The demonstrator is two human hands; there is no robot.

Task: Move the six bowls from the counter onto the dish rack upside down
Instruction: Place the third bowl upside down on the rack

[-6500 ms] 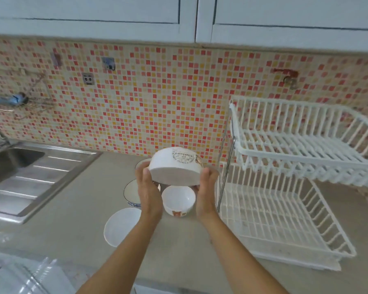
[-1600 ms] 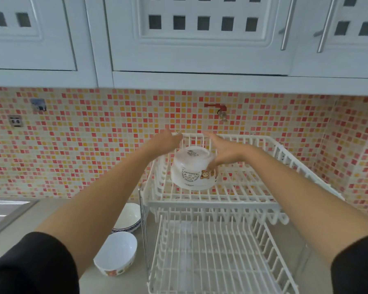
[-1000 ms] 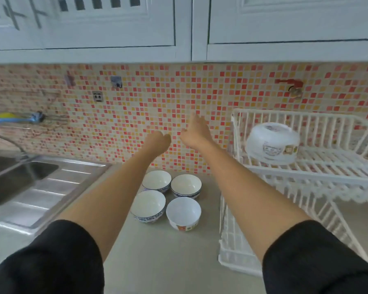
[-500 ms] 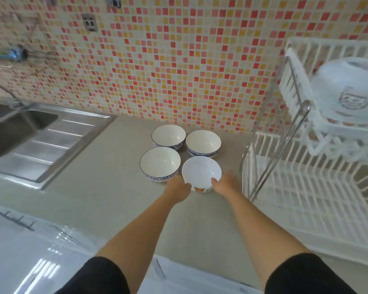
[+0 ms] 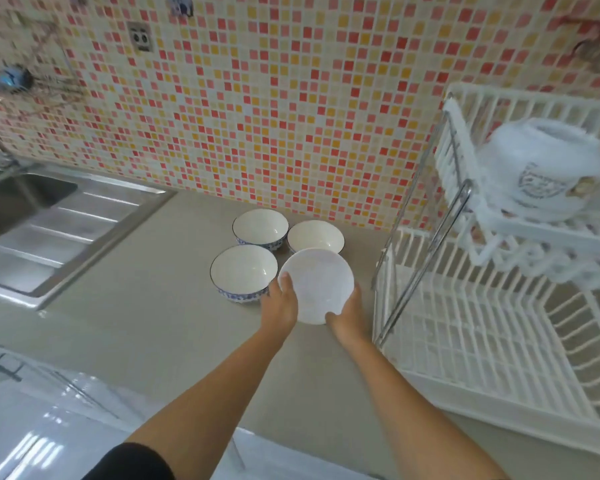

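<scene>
both hands, left hand [image 5: 280, 303] and right hand [image 5: 347, 315], grip a white bowl [image 5: 316, 285] by its rim, mouth tilted upward, near the counter's [image 5: 146, 306] back edge beside the dish rack [image 5: 492, 337].

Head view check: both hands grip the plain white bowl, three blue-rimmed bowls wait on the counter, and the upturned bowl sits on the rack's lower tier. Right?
Not quite. The head view shows the upturned bowl on the upper tier of the rack, not the lower. The rest holds: left hand and right hand grip the plain white bowl, with three blue-rimmed bowls waiting.
</scene>
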